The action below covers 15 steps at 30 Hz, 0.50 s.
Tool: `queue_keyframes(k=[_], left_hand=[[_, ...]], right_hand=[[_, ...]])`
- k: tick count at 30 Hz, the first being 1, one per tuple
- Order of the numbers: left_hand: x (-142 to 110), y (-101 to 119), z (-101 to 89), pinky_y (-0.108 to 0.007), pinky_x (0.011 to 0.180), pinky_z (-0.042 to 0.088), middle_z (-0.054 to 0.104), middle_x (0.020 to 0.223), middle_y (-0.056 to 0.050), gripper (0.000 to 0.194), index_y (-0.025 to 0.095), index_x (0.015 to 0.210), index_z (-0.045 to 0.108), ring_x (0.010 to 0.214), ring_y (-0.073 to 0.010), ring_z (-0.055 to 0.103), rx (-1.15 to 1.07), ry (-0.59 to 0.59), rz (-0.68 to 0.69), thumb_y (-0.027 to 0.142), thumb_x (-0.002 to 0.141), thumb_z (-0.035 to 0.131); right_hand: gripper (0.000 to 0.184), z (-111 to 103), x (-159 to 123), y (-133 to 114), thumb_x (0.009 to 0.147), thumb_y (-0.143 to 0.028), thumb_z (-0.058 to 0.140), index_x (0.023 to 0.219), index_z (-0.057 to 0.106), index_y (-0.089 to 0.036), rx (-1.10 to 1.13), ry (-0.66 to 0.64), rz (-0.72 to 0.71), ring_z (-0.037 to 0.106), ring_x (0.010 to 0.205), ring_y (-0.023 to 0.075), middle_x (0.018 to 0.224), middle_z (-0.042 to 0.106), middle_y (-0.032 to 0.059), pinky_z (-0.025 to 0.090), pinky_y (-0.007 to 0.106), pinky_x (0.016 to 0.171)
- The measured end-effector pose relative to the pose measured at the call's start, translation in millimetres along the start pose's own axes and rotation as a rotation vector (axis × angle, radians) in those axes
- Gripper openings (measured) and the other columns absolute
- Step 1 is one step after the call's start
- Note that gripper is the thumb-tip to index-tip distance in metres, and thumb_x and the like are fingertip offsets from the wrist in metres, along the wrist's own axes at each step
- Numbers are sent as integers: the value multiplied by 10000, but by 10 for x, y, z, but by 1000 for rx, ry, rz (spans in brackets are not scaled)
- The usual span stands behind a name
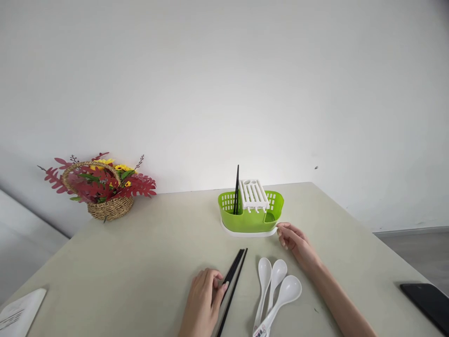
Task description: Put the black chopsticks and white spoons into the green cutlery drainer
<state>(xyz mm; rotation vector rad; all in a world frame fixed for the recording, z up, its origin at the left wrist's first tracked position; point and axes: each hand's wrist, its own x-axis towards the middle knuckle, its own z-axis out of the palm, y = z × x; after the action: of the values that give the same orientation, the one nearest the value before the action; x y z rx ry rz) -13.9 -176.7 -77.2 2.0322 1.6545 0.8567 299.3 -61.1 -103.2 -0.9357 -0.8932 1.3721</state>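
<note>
My left hand rests on the table with thumb and fingers closed around black chopsticks. One more black chopstick lies just to their right. At the lower right corner of a green utensil basket, my right hand pinches the edge of its white base tray. Black chopsticks stand nearly upright in the basket's left compartment. Across its middle sits a white slotted rack with small hooks in front. Between my hands lie three white spoons, bowls pointing away from me and handles overlapping.
A wicker basket of red and yellow artificial flowers stands at the back left. A white object lies at the left front, and a black phone at the right edge. Behind the table rises a plain wall.
</note>
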Motion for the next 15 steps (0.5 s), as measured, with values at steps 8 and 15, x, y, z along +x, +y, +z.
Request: queue_keyframes(k=[8, 15], left_hand=[[-28, -121, -69, -401, 835, 530, 691, 900, -57, 228, 242, 959, 622, 874, -250, 673, 128, 12, -1, 430, 1013, 506], [49, -272, -450, -440, 853, 532, 722, 989, -93, 236, 206, 973, 693, 906, -281, 697, 523, -22, -3, 272, 1010, 470]], right_hand=[[333, -8, 13, 26, 803, -504, 836, 929, 757, -207, -12, -5, 5, 476, 616, 120, 799, 621, 8, 379, 239, 531], [329, -6, 20, 39, 797, -485, 846, 940, 756, -204, -6, -6, -5, 484, 618, 114, 805, 622, 11, 384, 230, 523]])
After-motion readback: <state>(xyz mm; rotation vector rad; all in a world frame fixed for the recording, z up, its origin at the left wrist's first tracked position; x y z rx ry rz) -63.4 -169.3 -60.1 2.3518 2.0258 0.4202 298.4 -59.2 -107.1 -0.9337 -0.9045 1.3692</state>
